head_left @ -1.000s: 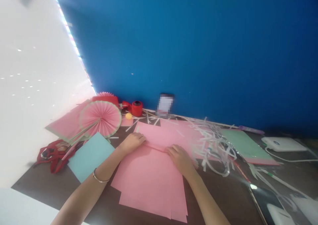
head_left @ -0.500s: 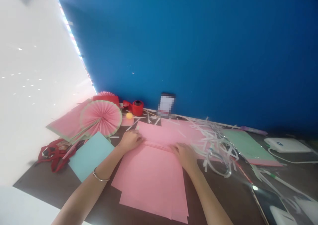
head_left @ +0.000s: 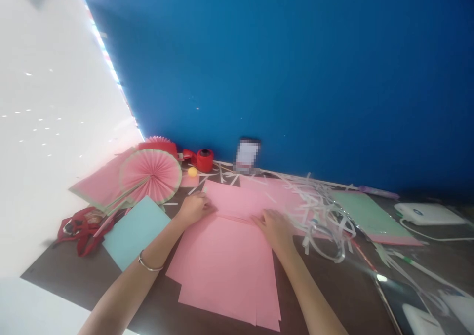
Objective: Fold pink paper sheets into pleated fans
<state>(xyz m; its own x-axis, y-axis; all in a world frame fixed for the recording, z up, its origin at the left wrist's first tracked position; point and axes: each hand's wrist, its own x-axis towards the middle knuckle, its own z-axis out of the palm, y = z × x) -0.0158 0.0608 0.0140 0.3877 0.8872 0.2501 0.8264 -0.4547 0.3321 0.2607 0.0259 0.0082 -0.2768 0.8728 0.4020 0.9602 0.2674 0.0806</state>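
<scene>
Pink paper sheets (head_left: 225, 271) lie overlapped on the dark table, with a narrow folded band (head_left: 233, 218) running across near their upper part. My left hand (head_left: 194, 209) is at the band's left end, its fingers curled and pressed on the pink paper. At the right end, my right hand (head_left: 273, 226) has its fingers bent onto the band, thumb side inward. Both hands grip or press the paper's edge. A light blue sheet (head_left: 137, 231) lies left of my left forearm.
Left are a round pink paper fan (head_left: 151, 174) and red ribbon (head_left: 83, 231). Behind stand a red tape dispenser (head_left: 205, 161) and a yellow ball (head_left: 192, 172). White paper strips (head_left: 326, 206), a green sheet (head_left: 370, 216), a white device (head_left: 427, 214) and a phone (head_left: 402, 295) lie right.
The fingers of my right hand have shifted slightly up and left along the band, and the band looks flatter. My left hand has barely moved.
</scene>
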